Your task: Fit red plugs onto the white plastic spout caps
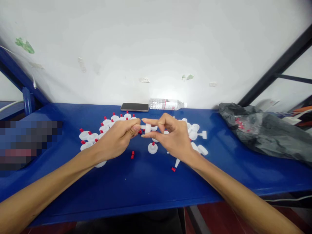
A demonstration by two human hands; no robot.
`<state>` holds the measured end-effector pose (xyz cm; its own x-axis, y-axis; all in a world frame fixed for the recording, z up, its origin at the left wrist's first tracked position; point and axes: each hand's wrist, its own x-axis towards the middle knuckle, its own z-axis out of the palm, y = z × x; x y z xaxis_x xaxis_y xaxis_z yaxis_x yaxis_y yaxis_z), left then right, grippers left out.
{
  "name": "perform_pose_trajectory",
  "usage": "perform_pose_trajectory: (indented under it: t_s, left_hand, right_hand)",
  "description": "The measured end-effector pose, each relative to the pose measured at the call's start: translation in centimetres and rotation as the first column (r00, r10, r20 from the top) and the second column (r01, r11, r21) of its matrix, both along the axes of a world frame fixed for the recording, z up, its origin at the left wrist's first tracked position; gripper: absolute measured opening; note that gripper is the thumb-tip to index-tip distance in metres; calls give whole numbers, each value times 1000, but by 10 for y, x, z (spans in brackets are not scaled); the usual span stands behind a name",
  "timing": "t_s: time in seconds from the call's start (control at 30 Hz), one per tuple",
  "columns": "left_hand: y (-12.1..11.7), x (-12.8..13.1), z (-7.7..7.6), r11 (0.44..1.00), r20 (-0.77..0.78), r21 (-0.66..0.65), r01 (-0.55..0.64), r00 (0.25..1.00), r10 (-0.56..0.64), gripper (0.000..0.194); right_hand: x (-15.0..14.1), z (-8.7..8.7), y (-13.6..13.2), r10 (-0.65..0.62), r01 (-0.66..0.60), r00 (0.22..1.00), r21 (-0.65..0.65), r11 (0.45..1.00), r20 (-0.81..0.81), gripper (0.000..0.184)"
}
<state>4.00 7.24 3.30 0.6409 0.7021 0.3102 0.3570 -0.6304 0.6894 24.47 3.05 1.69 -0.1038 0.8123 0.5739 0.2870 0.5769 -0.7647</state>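
Over the middle of a blue table (146, 185), my left hand (118, 139) and my right hand (172, 135) meet on one small white plastic piece (147, 128). The right thumb and forefinger pinch its disc. The left fingers are closed around its stem end; what else they hold is hidden. Left of my hands lie several white pieces with red caps (92, 136). Right of them lie several white pieces without caps (198, 135). One white piece (152, 148) stands just below my hands. Loose red caps (132, 154) (173, 169) lie on the table near my wrists.
A phone (134, 107) and a lying water bottle (167, 104) rest by the white wall at the back. A dark plastic bag (265, 133) covers the table's right end. A blurred patch (26, 146) is at the left edge. A black frame bar (278, 68) slants up right.
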Motion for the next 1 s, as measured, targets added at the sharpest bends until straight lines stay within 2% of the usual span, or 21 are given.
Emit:
perform_pose_trajectory:
  t_s: [0.2,0.33,0.43,0.6,0.67,0.7,0.77,0.87,0.93,1.0]
  left_hand:
    - [4,0,-2,994,-62,104,-20,998,27,41]
    - [6,-1,4,983,-138,185,-21,989,47,40]
    - [7,-3,12,971,-181,232,-51,979,94,40]
    - [12,-8,10,919,-263,379,-104,941,214,38]
    - [15,-10,5,898,-352,434,-70,905,240,38]
    - [17,-11,3,889,-400,456,-45,882,249,39]
    - [18,-12,1,873,-488,487,10,833,262,38]
    - [19,-12,0,856,-581,513,68,761,288,34]
    - [19,-13,1,846,-617,528,77,719,320,32]
    - [20,-14,1,833,-632,547,77,691,351,31]
  right_hand:
    - [-3,1,3,72,-87,989,-114,990,-133,51]
    - [0,5,8,146,-161,980,-110,981,-139,46]
    - [6,13,11,191,-193,981,-79,978,-30,35]
    - [25,31,10,86,-82,972,-29,996,218,19]
    - [36,40,9,108,-87,953,-85,993,285,19]
    - [42,45,8,149,-104,937,-154,983,316,20]
    - [55,54,6,274,-138,887,-352,926,372,24]
    - [72,65,2,478,-127,773,-636,761,418,33]
    - [80,70,-1,559,-102,723,-736,669,407,39]
    - [84,71,-2,596,-89,697,-777,624,399,46]
